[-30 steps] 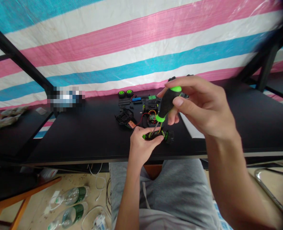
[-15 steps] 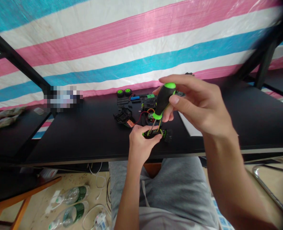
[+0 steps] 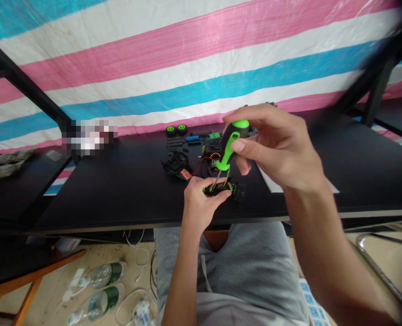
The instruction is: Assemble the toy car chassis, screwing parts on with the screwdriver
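Observation:
My right hand (image 3: 275, 145) grips the black and green handle of a screwdriver (image 3: 233, 144), its thumb and fingers around the upper part. The shaft slants down to a toy car axle assembly (image 3: 225, 188), where the tip meets it near my left hand. Thumb and forefinger of my left hand (image 3: 201, 199) hold that assembly against the table; its far end carries a black wheel (image 3: 239, 191). Just beyond are the car's chassis parts (image 3: 214, 149) with red and yellow wires, partly hidden by my right hand. A black body piece (image 3: 176, 166) lies to the left.
Two green-hubbed wheels (image 3: 176, 130) and a blue battery (image 3: 192, 138) lie at the back of the black table (image 3: 119, 194). A white sheet (image 3: 272, 181) lies under my right wrist. Black metal posts (image 3: 27, 81) flank the striped tarp. Plastic bottles (image 3: 99, 303) lie on the floor.
The screwdriver handle has turned about its axis, showing more green, and my right-hand fingers have shifted with it. My left hand and the axle assembly stay in place.

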Motion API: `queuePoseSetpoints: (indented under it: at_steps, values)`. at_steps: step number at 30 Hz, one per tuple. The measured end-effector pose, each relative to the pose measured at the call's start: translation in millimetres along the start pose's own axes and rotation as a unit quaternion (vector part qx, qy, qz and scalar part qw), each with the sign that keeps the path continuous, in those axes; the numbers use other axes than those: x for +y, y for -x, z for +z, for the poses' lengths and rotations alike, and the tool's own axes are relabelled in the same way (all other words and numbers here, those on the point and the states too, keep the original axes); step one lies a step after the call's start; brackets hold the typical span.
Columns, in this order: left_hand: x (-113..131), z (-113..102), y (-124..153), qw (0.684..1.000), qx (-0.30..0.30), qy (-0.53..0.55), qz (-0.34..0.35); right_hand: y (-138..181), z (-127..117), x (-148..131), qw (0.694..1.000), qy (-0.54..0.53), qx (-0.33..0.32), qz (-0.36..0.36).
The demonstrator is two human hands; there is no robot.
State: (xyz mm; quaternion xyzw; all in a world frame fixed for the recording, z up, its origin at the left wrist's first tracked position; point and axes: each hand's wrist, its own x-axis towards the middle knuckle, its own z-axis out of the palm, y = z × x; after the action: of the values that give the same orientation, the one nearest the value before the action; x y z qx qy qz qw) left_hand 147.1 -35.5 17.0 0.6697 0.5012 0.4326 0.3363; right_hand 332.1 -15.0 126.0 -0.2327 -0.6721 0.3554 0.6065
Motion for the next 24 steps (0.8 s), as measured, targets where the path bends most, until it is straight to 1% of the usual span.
queuePoseSetpoints:
  at_steps: [4,7,10,15,20,24]
  values:
    - [1,-1,0,1.000,-0.004,0.005,-0.011,1,1,-2,0.999,-0.014,-0.010,0.041]
    - [1,-1,-1,1.000,-0.005,0.007,-0.012,5,0,-5,0.997,-0.034,-0.005,0.071]
    - [1,-1,-1,1.000,-0.006,0.008,-0.015,6,0,-5,0.998,-0.019,0.022,0.060]
    - [0,1,0,1.000,-0.003,0.020,-0.018,2,5,3,0.997,0.034,0.068,0.015]
    - [-2,1,2,0.999,0.006,0.034,-0.011,0,6,6,0.998,0.040,0.052,0.005]
    - [-2,0,1,0.999,0.001,0.031,-0.010,5,1,2,1.000,-0.002,0.018,0.023]
